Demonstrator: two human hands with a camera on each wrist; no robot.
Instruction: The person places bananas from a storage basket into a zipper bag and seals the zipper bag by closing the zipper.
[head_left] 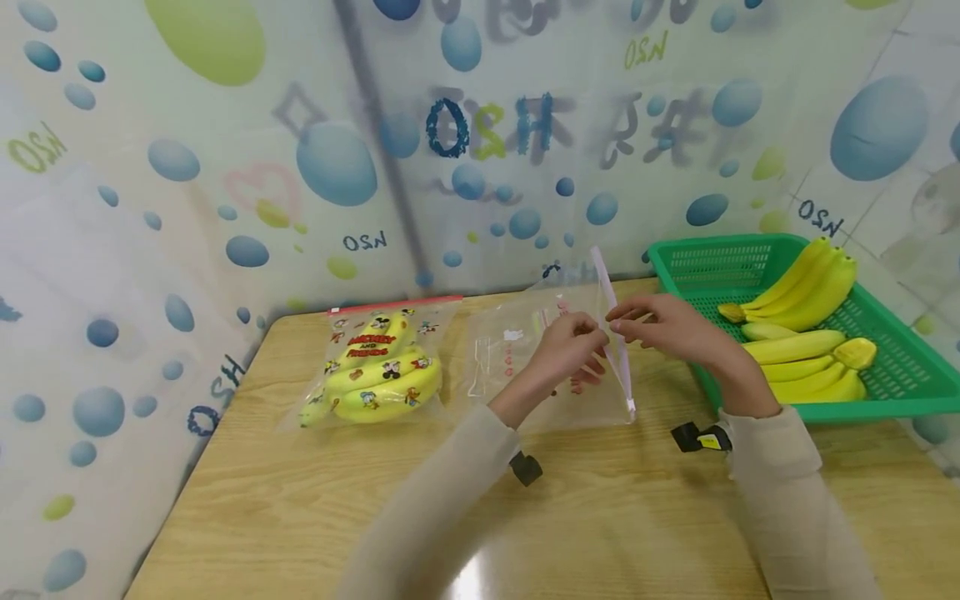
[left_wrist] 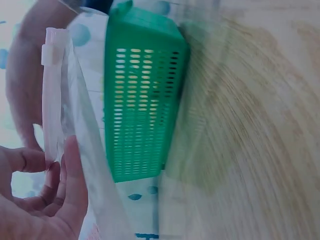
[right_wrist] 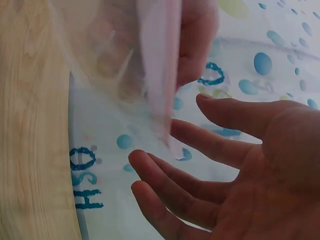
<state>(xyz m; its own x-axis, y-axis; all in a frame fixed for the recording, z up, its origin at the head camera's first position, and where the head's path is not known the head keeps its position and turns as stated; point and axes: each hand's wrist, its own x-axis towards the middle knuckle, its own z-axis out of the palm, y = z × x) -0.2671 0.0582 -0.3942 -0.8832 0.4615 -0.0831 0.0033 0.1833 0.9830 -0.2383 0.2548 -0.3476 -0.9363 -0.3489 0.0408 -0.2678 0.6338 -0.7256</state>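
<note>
A clear zip bag (head_left: 517, 367) with a pale pink slider strip stands partly raised on the table. My left hand (head_left: 570, 346) pinches one side of its mouth between thumb and fingers; the left wrist view shows that hand (left_wrist: 47, 195) beside the pink strip (left_wrist: 52, 100). My right hand (head_left: 671, 329) is at the strip's other side. In the right wrist view its fingers (right_wrist: 200, 145) are spread and loosely bent, close to the strip, with nothing gripped; whether a fingertip touches the bag I cannot tell. No contents show inside this bag.
Left on the wooden table (head_left: 300, 508) lies a red-topped zip bag (head_left: 382, 367) with bananas inside. At the right stands a green basket (head_left: 900, 358) holding bunches of bananas (head_left: 810, 292). A patterned curtain (head_left: 465, 233) hangs behind the table.
</note>
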